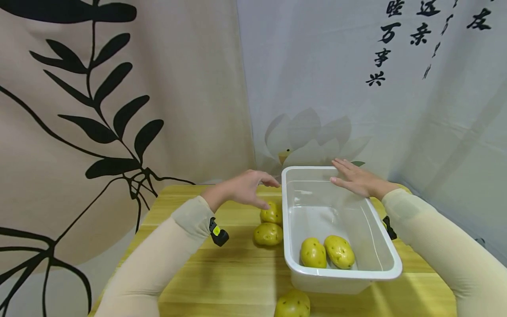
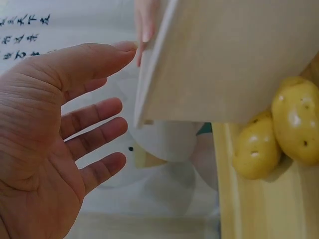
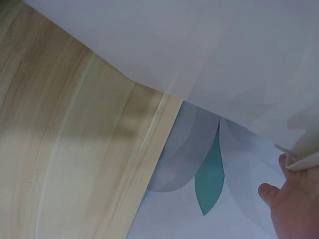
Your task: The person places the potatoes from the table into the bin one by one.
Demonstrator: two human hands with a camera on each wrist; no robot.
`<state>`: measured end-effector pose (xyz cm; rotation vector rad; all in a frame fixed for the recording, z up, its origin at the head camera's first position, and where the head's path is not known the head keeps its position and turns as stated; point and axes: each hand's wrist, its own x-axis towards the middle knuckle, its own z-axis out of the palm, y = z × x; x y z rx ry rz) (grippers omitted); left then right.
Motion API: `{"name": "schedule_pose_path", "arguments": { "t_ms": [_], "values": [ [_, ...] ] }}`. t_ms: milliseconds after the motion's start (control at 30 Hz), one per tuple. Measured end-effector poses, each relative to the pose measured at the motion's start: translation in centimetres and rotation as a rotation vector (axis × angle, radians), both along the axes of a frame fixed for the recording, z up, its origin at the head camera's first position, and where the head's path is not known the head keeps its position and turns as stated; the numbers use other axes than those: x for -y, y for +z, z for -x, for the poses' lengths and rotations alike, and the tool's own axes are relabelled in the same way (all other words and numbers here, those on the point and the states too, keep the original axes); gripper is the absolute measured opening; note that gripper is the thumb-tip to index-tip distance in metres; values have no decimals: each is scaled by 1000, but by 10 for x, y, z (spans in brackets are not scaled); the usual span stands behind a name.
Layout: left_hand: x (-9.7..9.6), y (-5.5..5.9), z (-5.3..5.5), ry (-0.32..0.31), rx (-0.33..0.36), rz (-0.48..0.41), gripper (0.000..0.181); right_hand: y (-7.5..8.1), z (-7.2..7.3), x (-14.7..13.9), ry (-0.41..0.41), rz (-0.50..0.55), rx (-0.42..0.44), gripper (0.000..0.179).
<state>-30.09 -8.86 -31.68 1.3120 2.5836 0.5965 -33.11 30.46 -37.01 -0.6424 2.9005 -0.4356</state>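
Observation:
A white rectangular plastic bin (image 1: 386,246) stands on the wooden table, with two yellow potatoes (image 1: 339,252) inside at its near end. My right hand (image 1: 358,179) rests on the bin's far right corner, fingers mostly straight and thumb over the inner side. In the right wrist view, part of that hand (image 3: 294,204) shows against the rim. Just left of the bin, my left hand (image 1: 247,188) hangs with fingers spread and thumb apart, holding nothing. Two more potatoes (image 1: 268,234) lie beside the bin's left wall, below this hand.
Another potato (image 1: 293,304) lies at the near edge of the view, in front of the bin. The wooden table (image 1: 214,277) ends at a hanging cloth (image 1: 198,88) with plant prints. A pale cloth with dark characters (image 1: 382,57) hangs behind the bin.

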Motion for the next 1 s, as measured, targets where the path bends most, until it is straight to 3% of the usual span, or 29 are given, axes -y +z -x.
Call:
{"name": "schedule_pose_path", "arguments": {
  "t_ms": [467, 800, 1000],
  "values": [
    [12, -45, -3, 24, 1, 11, 82, 2, -1, 2, -6, 11, 4, 77],
    [14, -73, -10, 68, 11, 55, 84, 3, 0, 2, -12, 13, 13, 78],
    [13, -93, -11, 55, -2, 52, 83, 2, -1, 2, -9, 10, 8, 77]
  ]
}}
